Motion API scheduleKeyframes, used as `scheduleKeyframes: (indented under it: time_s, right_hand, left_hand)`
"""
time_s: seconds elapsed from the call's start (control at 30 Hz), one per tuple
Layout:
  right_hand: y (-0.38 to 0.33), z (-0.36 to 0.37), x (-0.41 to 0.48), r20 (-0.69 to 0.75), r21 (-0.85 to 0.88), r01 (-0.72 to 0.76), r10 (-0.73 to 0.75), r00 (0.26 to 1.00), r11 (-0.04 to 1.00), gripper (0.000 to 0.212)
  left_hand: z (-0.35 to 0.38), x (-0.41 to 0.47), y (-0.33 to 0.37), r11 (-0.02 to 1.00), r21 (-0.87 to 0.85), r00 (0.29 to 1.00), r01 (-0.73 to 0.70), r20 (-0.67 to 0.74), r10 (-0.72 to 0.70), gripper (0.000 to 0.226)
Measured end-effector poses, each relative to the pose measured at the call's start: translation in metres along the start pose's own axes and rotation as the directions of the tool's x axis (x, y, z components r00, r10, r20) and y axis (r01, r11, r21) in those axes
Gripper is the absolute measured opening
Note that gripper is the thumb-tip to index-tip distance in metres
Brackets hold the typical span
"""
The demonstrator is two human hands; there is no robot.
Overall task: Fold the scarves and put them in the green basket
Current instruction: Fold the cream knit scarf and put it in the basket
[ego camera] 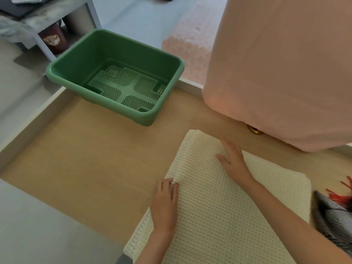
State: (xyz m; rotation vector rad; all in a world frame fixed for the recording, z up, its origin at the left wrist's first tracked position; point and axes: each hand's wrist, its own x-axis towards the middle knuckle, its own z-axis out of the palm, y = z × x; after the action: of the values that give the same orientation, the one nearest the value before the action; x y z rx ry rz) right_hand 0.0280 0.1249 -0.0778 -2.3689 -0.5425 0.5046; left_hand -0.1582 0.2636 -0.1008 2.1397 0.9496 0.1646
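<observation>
- Cream scarf (228, 216) lies flat on the table (85, 159), its near end running out of the bottom of the view. A second layer shows along its left edge, so it is probably doubled over already.
- Left hand (165, 204): fingers (171, 185) curled, pinching the left edge of the cream scarf.
- Right hand (232, 159): fingers straight and relaxed, palm pressed flat on the far part of the same scarf, holding nothing.
- Step in hand, by judgement: folding the cream scarf, with one hand pinning it and the other gripping an edge to turn over.
- Next move calls for carrying the pinched edge across to the opposite edge, keeping the corners matched, then smoothing it. The waffle knit looks thick and will likely spring open unless pressed.
- Green basket (137, 54) sits at the far left of the table, well apart from the cream scarf, with nothing in it. No scarf has been put away yet.
- White shelf (91, 14) stands beyond the table at far left, with a dark red jar (55, 40) under it.
- Large pink cloth (276, 73) hangs at upper right, its lower edge just beyond the cream scarf. It may crowd the fold.
- Grey scarf (335, 214) with a red fringe (341, 195) lies crumpled at the right edge, just beside the cream scarf and not yet folded.
- Path from the cream scarf to the green basket runs over bare table, with no obstruction seen.
</observation>
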Motion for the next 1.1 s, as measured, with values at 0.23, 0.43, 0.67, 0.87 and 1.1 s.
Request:
scheduleKeyframes:
  time_s: [0.23, 0.43, 0.67, 0.87, 1.1]
  right_hand:
    - [-0.030, 0.017, 0.087, 0.262, -0.166, 0.171, -0.124, 0.957, 0.971, 0.046]
    - [-0.040, 0.009, 0.092, -0.056, 0.077, 0.224, -0.220, 0.974, 0.971, 0.010]
    - [-0.041, 0.050, 0.116, 0.092, -0.272, 0.244, -0.227, 0.970, 0.931, 0.026]
    - [-0.035, 0.057, 0.116, 0.012, -0.335, 0.281, -0.294, 0.956, 0.900, 0.028]
    - [-0.033, 0.060, 0.110, -0.021, -0.369, 0.323, -0.355, 0.935, 0.872, 0.041]
  left_hand:
    - [0.005, 0.010, 0.002, 0.994, 0.086, 0.997, 0.066, -0.033, -0.063, 0.028]
    - [0.004, 0.022, 0.000, 0.991, 0.091, 0.995, 0.097, -0.005, -0.097, 0.027]
    - [-0.002, 0.029, 0.002, 0.992, 0.088, 0.996, 0.093, 0.003, -0.094, 0.032]
    - [-0.033, -0.012, -0.028, 0.990, 0.120, 0.992, 0.068, 0.096, -0.079, 0.047]
    - [-0.053, -0.016, -0.046, 0.963, 0.109, 0.966, 0.245, 0.050, -0.252, 0.036]
